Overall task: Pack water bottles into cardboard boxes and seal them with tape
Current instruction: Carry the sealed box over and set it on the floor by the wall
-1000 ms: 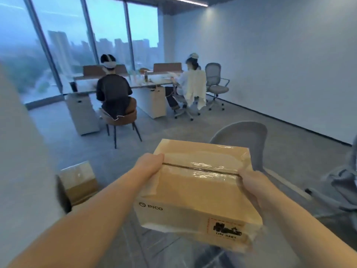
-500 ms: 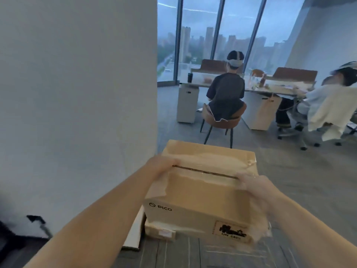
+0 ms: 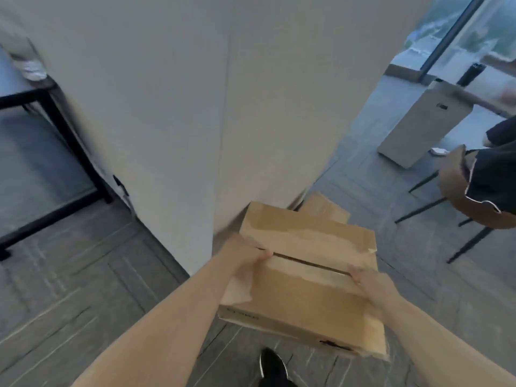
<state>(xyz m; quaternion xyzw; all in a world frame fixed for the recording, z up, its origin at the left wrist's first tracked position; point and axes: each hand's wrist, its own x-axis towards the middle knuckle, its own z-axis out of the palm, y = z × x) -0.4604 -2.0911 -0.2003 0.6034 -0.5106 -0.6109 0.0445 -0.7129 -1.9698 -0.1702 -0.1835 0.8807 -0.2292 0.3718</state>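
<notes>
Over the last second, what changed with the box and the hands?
The person turned left, carrying the taped box from the open office to the white wall corner, near the cardboard lying on the floor. Unchanged: left hand and right hand keep their grip at the seam's ends.
</notes>
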